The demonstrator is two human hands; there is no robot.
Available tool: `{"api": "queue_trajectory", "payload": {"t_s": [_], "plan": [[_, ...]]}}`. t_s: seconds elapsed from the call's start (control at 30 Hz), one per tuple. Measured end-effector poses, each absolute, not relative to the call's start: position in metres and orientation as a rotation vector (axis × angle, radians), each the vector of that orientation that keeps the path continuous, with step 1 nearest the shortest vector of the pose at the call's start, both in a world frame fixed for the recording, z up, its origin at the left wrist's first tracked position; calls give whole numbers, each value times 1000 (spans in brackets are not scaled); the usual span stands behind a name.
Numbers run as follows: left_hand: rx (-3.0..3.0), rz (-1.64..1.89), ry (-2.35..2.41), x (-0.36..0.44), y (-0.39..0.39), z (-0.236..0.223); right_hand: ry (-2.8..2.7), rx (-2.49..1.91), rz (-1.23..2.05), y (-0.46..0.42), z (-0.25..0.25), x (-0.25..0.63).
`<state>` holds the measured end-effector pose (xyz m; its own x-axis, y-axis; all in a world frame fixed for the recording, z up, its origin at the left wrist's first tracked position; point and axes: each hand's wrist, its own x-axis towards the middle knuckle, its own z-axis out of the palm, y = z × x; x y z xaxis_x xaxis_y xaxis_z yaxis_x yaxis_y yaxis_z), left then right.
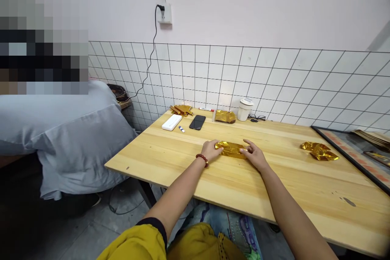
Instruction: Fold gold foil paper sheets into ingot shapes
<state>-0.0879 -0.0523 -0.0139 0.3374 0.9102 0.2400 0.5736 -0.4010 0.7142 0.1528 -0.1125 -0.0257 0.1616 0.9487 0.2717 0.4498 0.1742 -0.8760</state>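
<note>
A strip of shiny gold foil paper (232, 150), folded long and narrow, lies across the wooden table in front of me. My left hand (210, 150), with a red bead bracelet (202, 159) at the wrist, grips its left end between thumb and fingers. At the other end my right hand (256, 156) has its thumb on the foil, while the index finger is raised and the remaining fingers are partly hidden behind. Further right lie crumpled or folded gold foil pieces (319, 151). A stack of gold foil paper (225, 116) sits at the back.
Along the back are a white cup (244, 109), glasses (257, 118), a marker (206, 109) and more gold foil (182, 109). A phone (197, 122), white power bank (172, 122) and small blue-white item (181, 128) lie closer. A black-edged frame (350, 158) borders the right; a person (79, 130) sits left.
</note>
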Motion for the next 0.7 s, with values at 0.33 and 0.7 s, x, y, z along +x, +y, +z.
{"api": "queue_trajectory", "payload": {"t_s": [0.33, 0.7], "plan": [[2224, 851, 1467, -88, -53, -12, -1522, -1652, 199, -94, -50, 164], [2745, 634, 708, -74, -74, -14, -2077, -1326, 17, -111, -31, 143]]}}
